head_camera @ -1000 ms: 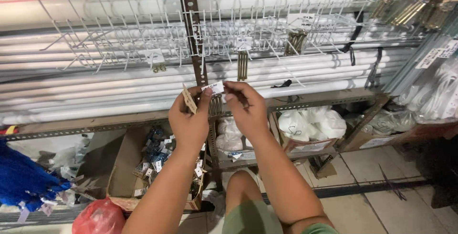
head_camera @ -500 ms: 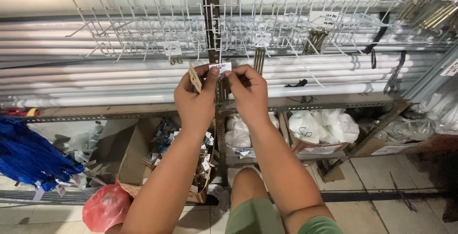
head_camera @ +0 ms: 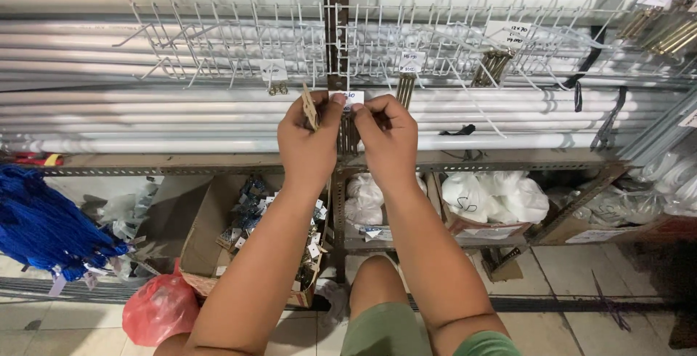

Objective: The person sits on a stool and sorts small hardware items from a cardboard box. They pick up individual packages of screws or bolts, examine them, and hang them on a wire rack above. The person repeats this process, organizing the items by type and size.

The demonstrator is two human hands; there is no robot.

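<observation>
At far left a bundle of bright blue cord [head_camera: 40, 229] hangs over the tiled floor [head_camera: 559, 312], with a tied red plastic bag [head_camera: 161, 309] and an open brown cardboard box of small packets [head_camera: 250, 232] beside it. Above, long white plastic pipes [head_camera: 145, 120] lie stacked along the metal shelf rack [head_camera: 218, 161]. The left hand [head_camera: 308, 145] pinches a thin tan card strip [head_camera: 310, 107] upright between thumb and fingers, probably to keep it clear of the work. Just beside it, the right hand [head_camera: 388, 142] holds a small white paper tag [head_camera: 347, 97] in a closed grip against the white wire hook rack [head_camera: 239, 44], at the upright post, where similar tags mark hooks. Below right, white plastic bags [head_camera: 501, 196] fill the lower shelf.
</observation>
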